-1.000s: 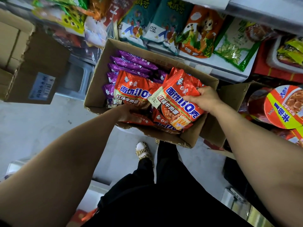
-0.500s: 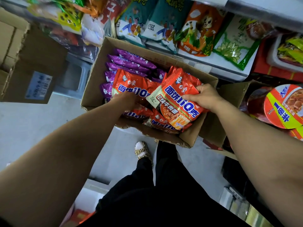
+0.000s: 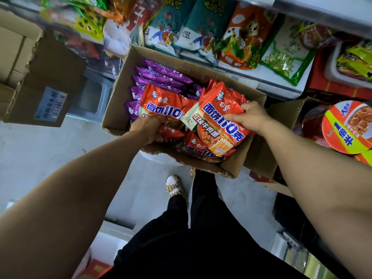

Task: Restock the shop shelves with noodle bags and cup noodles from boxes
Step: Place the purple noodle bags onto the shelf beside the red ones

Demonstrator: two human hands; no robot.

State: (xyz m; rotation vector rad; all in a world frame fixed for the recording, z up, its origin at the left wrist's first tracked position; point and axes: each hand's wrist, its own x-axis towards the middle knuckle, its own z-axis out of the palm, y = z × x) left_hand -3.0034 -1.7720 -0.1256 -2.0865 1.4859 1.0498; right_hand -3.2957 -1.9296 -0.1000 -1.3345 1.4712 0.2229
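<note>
An open cardboard box (image 3: 116, 109) stands in front of the shelf, filled with purple noodle bags (image 3: 161, 74) at the back and red noodle bags (image 3: 165, 104) at the front. My right hand (image 3: 250, 115) grips a small stack of red noodle bags (image 3: 218, 121) by its right edge, tilted above the box. My left hand (image 3: 148, 127) reaches into the box's near left part, its fingers curled round the lower edge of a red noodle bag. A large red cup noodle (image 3: 348, 125) lies on its side at the right.
The white shelf (image 3: 277, 77) behind the box carries teal, orange and green snack bags. A second cardboard box (image 3: 46, 81) with a barcode label stands at the left. Another box flap (image 3: 287, 115) is at the right. My legs and a patterned shoe (image 3: 174, 187) stand on the grey floor.
My left hand has moved up from the box's near edge onto the red bags and closed on one. My right hand keeps holding its stack, barely shifted.
</note>
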